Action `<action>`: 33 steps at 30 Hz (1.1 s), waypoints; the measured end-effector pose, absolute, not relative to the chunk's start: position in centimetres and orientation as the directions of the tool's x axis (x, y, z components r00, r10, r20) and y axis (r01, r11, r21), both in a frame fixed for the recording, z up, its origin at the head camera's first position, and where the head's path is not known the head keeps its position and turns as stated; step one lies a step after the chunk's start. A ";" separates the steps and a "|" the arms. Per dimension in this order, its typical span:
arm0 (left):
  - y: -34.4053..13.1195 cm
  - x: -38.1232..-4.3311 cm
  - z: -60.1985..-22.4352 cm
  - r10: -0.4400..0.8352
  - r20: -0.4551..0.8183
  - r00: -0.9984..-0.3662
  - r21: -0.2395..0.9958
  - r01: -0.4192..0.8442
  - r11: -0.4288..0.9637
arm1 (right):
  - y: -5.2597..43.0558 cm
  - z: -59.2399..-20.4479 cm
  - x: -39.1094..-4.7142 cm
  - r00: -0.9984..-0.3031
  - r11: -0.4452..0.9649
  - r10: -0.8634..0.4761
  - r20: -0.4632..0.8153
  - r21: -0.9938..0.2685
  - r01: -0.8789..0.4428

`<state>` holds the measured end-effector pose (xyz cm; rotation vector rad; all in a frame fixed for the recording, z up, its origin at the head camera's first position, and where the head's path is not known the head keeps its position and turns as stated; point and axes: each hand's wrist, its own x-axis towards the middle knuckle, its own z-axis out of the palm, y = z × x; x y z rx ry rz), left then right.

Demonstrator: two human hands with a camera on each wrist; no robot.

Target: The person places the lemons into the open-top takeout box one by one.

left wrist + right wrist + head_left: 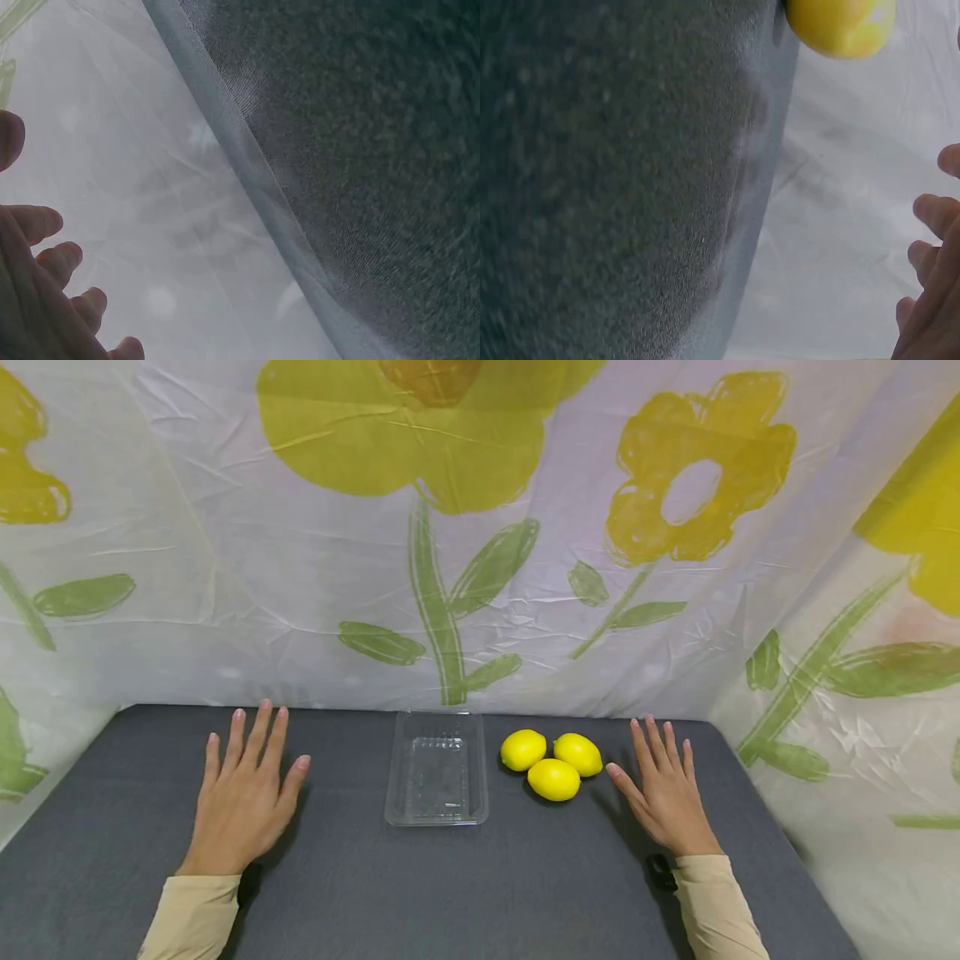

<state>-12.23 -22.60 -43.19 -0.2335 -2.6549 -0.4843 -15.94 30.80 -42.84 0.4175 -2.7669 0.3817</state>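
Note:
Three yellow lemons form a tight cluster right of the middle: a left lemon (523, 750), a right lemon (578, 754) and a front lemon (553, 780). Beside them on the left lies a clear plastic tray (397, 777) with nothing visible inside. My left hand (243, 802) is spread palm down to the left of the tray, holding nothing. On the other side, my right hand (667, 802) has its fingers extended, its thumb close to the right lemon but apart from it. One lemon (841, 26) also shows at the top of the right wrist view.
A dark grey cloth covers the table (337, 893). Behind it and along the sides hangs a white curtain (300, 577) printed with yellow flowers and green leaves. The table's back edge runs just past the fingertips and the tray.

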 end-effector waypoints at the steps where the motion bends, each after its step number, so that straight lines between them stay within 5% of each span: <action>1: -22.6 -12.2 -43.2 0.082 0.438 -0.895 0.316 0.239 0.918 | 30.7 -42.9 -15.9 -0.907 0.921 -0.240 0.345 -0.215 -0.326; 9: -20.8 -12.2 -43.1 0.064 0.384 -0.921 0.619 0.308 0.722 | 30.3 -42.6 -16.0 -0.904 0.911 -0.225 0.363 -0.252 -0.328; 16: -16.7 -12.4 -43.2 0.051 0.211 -0.976 0.861 0.210 0.463 | 30.5 -42.5 -15.8 -0.903 0.906 -0.224 0.366 -0.262 -0.331; 26: -11.9 -13.2 -44.6 0.106 0.091 -0.990 0.981 0.108 0.162 | 30.4 -42.4 -15.9 -0.908 0.901 -0.226 0.352 -0.278 -0.332; 33: -11.4 -13.0 -45.4 0.142 0.084 -0.986 0.984 0.105 0.147 | 30.3 -42.7 -15.9 -0.912 0.902 -0.229 0.341 -0.277 -0.331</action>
